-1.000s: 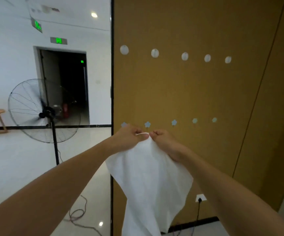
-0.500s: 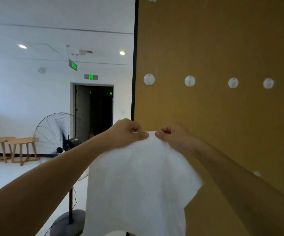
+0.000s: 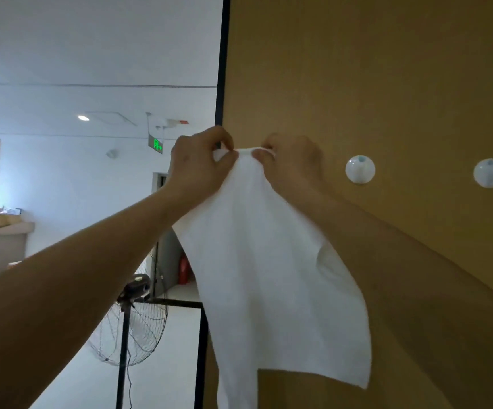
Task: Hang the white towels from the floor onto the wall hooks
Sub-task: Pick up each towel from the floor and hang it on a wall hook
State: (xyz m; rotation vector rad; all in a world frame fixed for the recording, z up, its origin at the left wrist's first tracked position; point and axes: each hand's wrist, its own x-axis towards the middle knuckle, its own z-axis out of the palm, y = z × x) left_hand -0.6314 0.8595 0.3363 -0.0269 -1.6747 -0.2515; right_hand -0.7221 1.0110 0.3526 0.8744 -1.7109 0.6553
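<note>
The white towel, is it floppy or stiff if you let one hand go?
Probably floppy: the white towel droops in soft folds below where the left hand and right hand pinch its top edge. It looks thin, so likely light. Let go, that side would probably sag or slip down.

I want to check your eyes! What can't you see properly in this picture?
Head view only:
- Hook behind the towel: hidden by left hand, right hand and cloth.
- Towel's bottom corner: cut off by the lower edge.
- Fan: partly behind the left arm.
- Green sign: too small to read.
</note>
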